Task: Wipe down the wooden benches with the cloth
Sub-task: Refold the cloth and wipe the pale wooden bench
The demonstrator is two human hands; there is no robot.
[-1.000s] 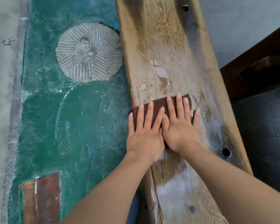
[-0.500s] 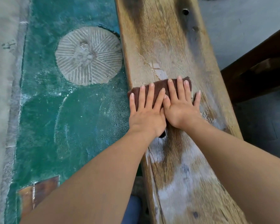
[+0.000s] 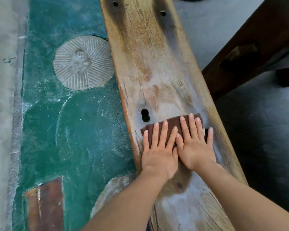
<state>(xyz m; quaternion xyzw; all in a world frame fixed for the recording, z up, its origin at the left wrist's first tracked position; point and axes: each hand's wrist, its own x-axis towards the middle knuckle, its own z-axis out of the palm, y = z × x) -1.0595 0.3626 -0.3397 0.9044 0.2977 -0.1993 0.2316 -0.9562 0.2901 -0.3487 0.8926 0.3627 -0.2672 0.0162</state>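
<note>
Both hands are lying flat, side by side, on the brown cloth, pressing it onto the wooden bench. The left hand is covering the cloth's left half and the right hand its right half, with the thumbs touching. Neither grip is clenching: the fingers are spread and extended, holding the cloth by downward pressure only.

The cloth is lying across the board's width, just beside a dark elongated hole near the left edge.

Risks from this position:

1. Snagging. The cloth's left corner is sitting close to the hole; a stroke over it is likely to catch the fabric or a fingertip.
2. Splinters. The board is showing cracked, weathered grain; bare palms sliding under pressure are exposed to lifted fibres.
3. Cloth slipping. With no pinch on the fabric, uneven pressure may let it bunch or stay behind.
4. Running off the edge. The left hand is working near the board's left edge, above the green floor and a round grooved stone; a drifting stroke could drop the cloth.
</note>
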